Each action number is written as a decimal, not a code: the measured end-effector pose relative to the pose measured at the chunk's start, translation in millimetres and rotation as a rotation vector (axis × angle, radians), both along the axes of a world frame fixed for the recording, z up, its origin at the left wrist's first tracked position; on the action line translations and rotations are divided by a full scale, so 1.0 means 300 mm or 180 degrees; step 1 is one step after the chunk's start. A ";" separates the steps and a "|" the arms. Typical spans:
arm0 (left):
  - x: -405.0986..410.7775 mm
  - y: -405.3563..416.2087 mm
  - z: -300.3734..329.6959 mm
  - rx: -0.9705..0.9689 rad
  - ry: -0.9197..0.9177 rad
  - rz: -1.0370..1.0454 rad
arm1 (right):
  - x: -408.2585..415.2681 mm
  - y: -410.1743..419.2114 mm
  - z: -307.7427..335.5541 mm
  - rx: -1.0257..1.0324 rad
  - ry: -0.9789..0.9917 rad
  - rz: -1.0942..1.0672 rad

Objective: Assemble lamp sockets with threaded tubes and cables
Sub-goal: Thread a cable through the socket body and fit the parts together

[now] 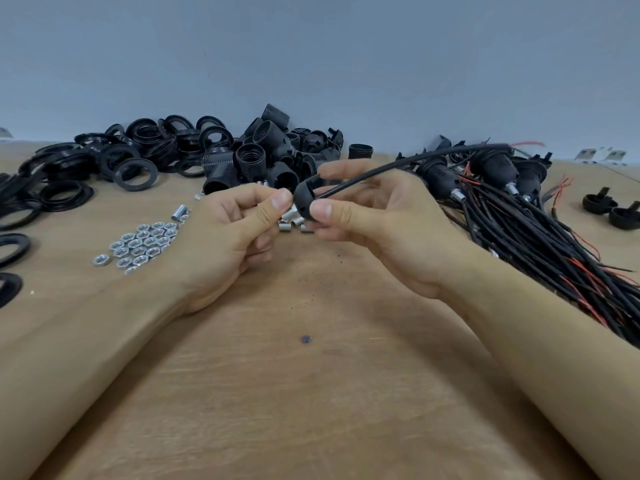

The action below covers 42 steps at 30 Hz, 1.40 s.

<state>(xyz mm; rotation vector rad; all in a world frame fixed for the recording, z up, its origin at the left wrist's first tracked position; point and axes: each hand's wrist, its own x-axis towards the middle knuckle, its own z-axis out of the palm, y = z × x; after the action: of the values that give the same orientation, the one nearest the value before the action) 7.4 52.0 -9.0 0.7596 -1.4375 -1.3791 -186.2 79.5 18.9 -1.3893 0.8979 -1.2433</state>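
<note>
Socket cap (304,199), a black domed piece, is held above the counter (311,375) at centre frame, pinched between the thumb and fingers (320,210) of the right hand (374,230). A black cable (398,164) leaves the cap and arcs up and to the right, passing over the right hand toward the far edge of the counter. The left hand (228,237) sits just beside the cap, its thumb and forefinger pressed together at the tips next to the cap's left side; whether a small part is held between them cannot be told. The remaining left fingers are curled into the palm.

Directly below the hands, several short silver threaded tubes (294,223) lie on the counter. To the left of the left hand lies a cluster of silver hex nuts (142,245). Behind the hands stands a heap of black threaded socket bodies (263,157). Further left, black rings (135,161) are spread in a wide pile reaching the left edge of the frame. To the right lies a bundle of assembled sockets with cables (519,216), black with some red wires showing. Two loose black caps (613,209) rest near the right edge.
</note>
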 end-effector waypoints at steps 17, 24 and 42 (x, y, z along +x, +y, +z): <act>0.003 0.029 -0.002 -0.0937 -0.1052 0.0108 | -0.213 -0.084 0.084 0.0494 -0.1739 -0.1190; 0.016 0.017 -0.014 -0.1915 -0.2028 0.0980 | -0.180 -0.082 0.047 0.0258 -0.0321 -0.1167; 0.025 -0.002 -0.003 -0.2460 -0.2604 0.1551 | -0.054 -0.080 -0.065 -0.0633 0.2905 -0.0942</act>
<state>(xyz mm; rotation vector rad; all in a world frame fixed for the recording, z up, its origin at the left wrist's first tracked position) 14.8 51.5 -9.9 1.0868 -2.0190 -0.0469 -202.3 55.5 -0.5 -2.0911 1.6750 -0.8892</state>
